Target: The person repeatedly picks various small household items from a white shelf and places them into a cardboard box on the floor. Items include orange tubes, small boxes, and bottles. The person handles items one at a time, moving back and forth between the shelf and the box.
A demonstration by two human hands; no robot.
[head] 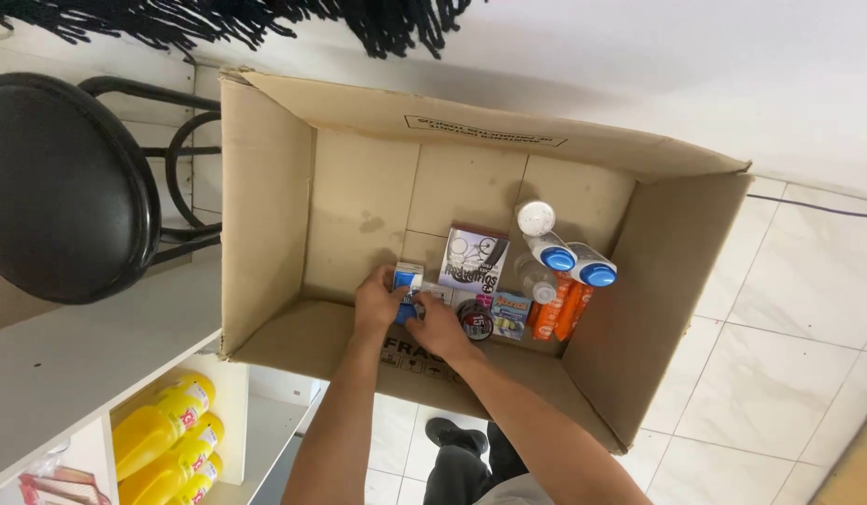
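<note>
Inside an open cardboard box, both hands meet on a small blue-and-white carton at the box floor's 7 o'clock corner. The left hand is clamped on the carton's left side; the right hand is closed against its lower right edge. At 3 o'clock from the carton stands a grey booklet pack, then 2 orange bottles with blue caps. A black stool sits at 9 o'clock of the box; yellow bottles fill a shelf at 7 o'clock.
</note>
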